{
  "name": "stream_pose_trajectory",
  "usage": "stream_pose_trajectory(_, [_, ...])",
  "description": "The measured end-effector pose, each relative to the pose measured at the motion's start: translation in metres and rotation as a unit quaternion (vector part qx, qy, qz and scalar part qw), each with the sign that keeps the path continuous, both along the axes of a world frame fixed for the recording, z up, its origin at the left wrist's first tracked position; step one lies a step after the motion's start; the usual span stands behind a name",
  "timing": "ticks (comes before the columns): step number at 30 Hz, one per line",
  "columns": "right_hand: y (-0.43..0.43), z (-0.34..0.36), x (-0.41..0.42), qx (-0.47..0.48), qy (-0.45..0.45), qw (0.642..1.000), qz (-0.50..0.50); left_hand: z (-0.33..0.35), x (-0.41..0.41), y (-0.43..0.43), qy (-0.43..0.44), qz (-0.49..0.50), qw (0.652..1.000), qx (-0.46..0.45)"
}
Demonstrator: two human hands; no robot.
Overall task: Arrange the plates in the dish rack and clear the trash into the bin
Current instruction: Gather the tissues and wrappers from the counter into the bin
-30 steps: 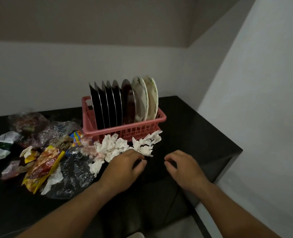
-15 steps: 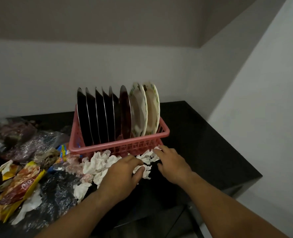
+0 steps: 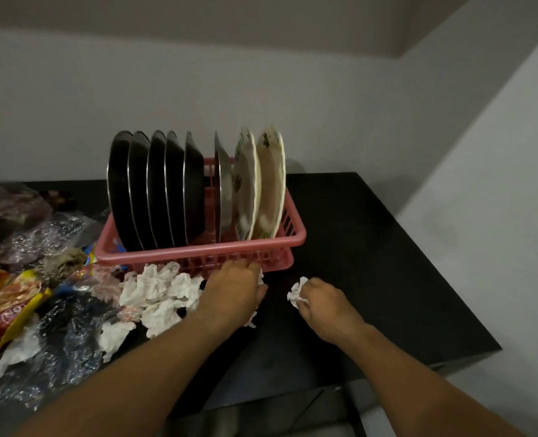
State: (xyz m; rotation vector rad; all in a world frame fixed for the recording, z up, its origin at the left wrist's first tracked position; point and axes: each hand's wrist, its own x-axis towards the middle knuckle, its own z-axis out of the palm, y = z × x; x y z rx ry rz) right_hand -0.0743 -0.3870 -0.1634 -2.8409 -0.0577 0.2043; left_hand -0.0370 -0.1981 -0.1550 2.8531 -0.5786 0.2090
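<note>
Here, left hand (image 3: 231, 293) curled around tissues (image 3: 251, 322); right hand (image 3: 323, 305) pinched a tissue wad (image 3: 296, 294), near the dish rack (image 3: 198, 249).

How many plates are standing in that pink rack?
8. Five dark plates fill the rack's left, one metal plate follows a gap, and two pale patterned plates stand at the right. Another could hide between them.
</note>
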Motion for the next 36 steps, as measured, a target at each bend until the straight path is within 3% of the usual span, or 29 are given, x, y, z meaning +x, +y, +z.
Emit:
stream_pose_trajectory(5, [-0.018, 0.016, -0.015, 0.048, -0.005, 0.999, -0.015, -0.010, 0.018, -0.019, 0.045, 0.033, 0.992, 0.113])
stream_pose_trajectory(10, [-0.024, 0.014, -0.019, 0.117, -0.007, 0.992, -0.036, -0.023, 0.028, -0.015, 0.064, -0.022, 0.991, 0.117])
stream_pose_trajectory(18, [-0.017, 0.000, -0.017, 0.227, -0.040, 0.966, -0.115, -0.003, 0.034, -0.004, 0.075, -0.117, 0.989, -0.052])
stream_pose_trajectory(27, [0.013, 0.019, -0.003, 0.295, -0.053, 0.944, -0.140, 0.020, 0.019, 0.012, 0.034, -0.197, 0.973, -0.111])
stream_pose_trajectory(32, [0.032, 0.028, -0.004, 0.303, -0.068, 0.936, -0.168, 0.034, 0.018, 0.030, 0.089, -0.137, 0.971, -0.177])
stream_pose_trajectory(36, [0.051, 0.025, -0.005, 0.307, -0.050, 0.936, -0.162, 0.038, 0.015, 0.052, 0.082, -0.110, 0.973, -0.185])
